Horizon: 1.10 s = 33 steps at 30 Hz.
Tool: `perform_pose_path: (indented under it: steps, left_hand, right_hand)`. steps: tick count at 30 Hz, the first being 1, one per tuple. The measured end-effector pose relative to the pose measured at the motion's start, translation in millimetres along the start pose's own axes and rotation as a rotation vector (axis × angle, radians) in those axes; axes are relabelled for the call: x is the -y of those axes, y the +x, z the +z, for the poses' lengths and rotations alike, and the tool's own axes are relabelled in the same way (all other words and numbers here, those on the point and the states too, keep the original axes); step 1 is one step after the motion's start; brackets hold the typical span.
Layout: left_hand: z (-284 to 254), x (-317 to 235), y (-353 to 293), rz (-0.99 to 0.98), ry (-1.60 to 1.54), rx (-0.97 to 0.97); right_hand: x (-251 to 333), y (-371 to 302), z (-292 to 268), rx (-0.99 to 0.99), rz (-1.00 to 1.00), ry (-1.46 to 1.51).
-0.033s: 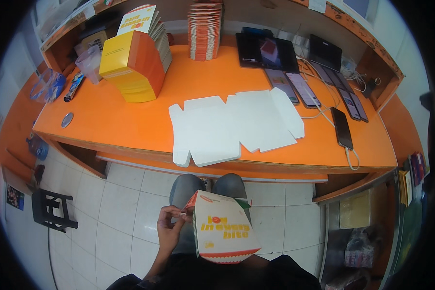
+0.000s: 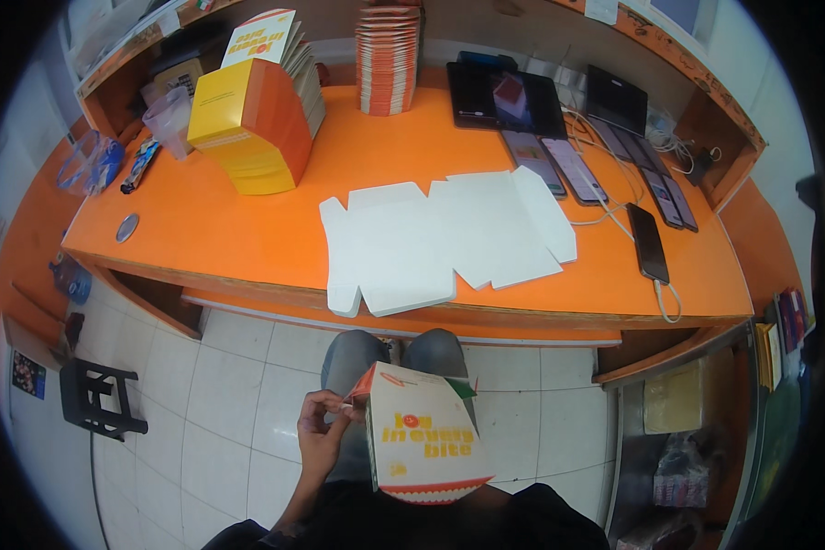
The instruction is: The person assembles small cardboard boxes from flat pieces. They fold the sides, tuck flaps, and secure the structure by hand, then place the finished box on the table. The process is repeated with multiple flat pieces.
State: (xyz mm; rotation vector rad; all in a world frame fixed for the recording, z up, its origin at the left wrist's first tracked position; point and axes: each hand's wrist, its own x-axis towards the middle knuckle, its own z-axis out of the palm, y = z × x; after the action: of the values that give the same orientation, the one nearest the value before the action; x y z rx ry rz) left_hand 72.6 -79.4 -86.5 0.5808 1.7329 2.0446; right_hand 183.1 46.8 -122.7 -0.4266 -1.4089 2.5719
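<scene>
Over my lap is a partly folded cardboard food box [image 2: 428, 431], white with yellow lettering, red edges and a scalloped red band at its lower end. My left hand [image 2: 324, 425] is closed in a pinch on a flap at the box's upper left corner. A green and red flap sticks out at its upper right. My right hand is hidden behind the box; only a bit of that arm shows below it. On the desk ahead lie white unfolded box blanks [image 2: 440, 238], plain side up.
An orange desk [image 2: 247, 243] spans the front. On it stand a stack of yellow-orange cartons [image 2: 247, 128], a stack of red-and-white flat cartons [image 2: 387, 64], a plastic cup [image 2: 168, 122], and several phones [image 2: 649, 243] with cables. A black stool [image 2: 101, 399] stands left; shelves [image 2: 660, 458] are at right.
The box has tilted slightly, its lower end shifting a little. My left hand keeps its pinch in the same place. The things on the desk have not moved.
</scene>
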Motion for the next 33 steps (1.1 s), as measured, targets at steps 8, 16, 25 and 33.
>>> perform_pose_path:
  steps: [8,16,25,33]
  left_hand:
    - [1,-4,-1,-0.15,-0.192,-0.082]
    - [4,-10,-2,0.087,0.134,-0.012]
    - [0,-38,4,0.331,0.659,0.218]
    - [18,-39,-1,0.12,0.26,0.089]
  right_hand:
    - [9,5,-1,-0.038,-0.061,-0.011]
    - [20,22,12,-0.03,-0.144,-0.085]
    - [11,31,11,0.011,-0.266,-0.088]
    - [20,23,13,-0.111,0.212,0.111]
